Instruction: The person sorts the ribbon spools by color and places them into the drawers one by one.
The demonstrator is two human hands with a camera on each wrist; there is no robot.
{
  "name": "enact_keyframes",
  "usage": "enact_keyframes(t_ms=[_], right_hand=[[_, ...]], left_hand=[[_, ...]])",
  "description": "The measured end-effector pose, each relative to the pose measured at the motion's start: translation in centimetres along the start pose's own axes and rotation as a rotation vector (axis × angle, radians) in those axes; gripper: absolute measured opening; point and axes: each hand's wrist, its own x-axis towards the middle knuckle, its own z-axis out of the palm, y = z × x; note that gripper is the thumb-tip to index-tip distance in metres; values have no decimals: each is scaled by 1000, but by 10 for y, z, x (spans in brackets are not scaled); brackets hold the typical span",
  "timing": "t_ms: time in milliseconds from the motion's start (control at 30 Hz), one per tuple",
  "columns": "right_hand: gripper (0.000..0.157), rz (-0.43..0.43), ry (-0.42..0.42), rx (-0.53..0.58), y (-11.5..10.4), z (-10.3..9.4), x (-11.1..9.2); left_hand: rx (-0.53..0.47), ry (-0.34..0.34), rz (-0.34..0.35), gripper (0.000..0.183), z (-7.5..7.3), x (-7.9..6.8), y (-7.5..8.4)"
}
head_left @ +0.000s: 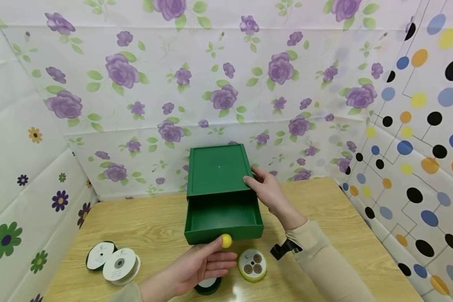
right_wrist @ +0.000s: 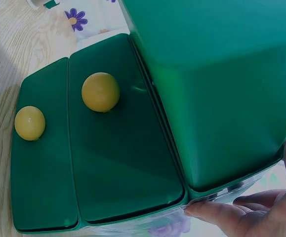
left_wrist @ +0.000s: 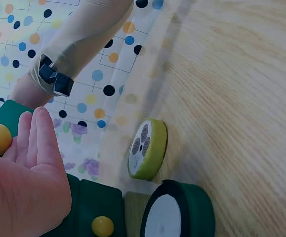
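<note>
A green drawer box [head_left: 219,170] stands near the back of the table, its top drawer [head_left: 226,233] pulled out with bare green inside. At the drawer front, my left hand [head_left: 196,266] pinches the yellow knob [head_left: 226,240] between thumb and index finger, its other fingers extended. My right hand [head_left: 269,191] touches the box's right side, thumb over the top edge and fingers straight along the side wall. Below the pulled-out drawer, the right wrist view shows two closed drawers, one with a larger-looking yellow knob [right_wrist: 101,92] and the lowest with another yellow knob [right_wrist: 30,123].
A yellow ribbon spool [head_left: 252,265] lies right of my left hand, and a green ribbon spool [left_wrist: 192,212] is partly hidden beneath that hand. Two more spools, one green-edged [head_left: 100,255] and one white [head_left: 120,264], lie at the left. Patterned sheets [head_left: 226,96] enclose the table [head_left: 162,218].
</note>
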Motion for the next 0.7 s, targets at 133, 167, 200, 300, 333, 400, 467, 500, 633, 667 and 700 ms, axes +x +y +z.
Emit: enact_keyframes(t_ms=[133,167,200,300,333,400,467,500,633,667,700], right_hand=[[74,-8,-1,-1,1,0,0],[74,-8,-3,-4,1,0,1],[74,-6,-4,-5,1,1,1],[74,-3,-3,-10,1,1,1],[74,-2,-4,-11,1,1,1],[74,0,-4,-10,1,1,1],[74,0,-3,-8,1,0,1],[73,0,-3,-7,1,0,1],[73,3,-1,-2,1,0,1],[73,4,-1,0,1,0,1],[73,5,-2,2,1,0,1]], left_hand=[[-18,-16,-4,51,2,-3,-2],[-23,-17,-5,51,2,-5,-3],[-28,-19,-7,51,3,-6,-3],[-35,-24,-9,51,4,-8,-5],[-38,-28,-11,51,4,-9,-6],[-42,-40,-13,51,4,-10,-7],[-43,-51,-14,52,5,-12,-8],[-44,-58,-16,52,5,-12,-8],[-38,-73,-24,54,5,-14,-9],[-37,-73,-27,55,5,-14,-9],[-38,-72,-29,56,5,-14,-9]])
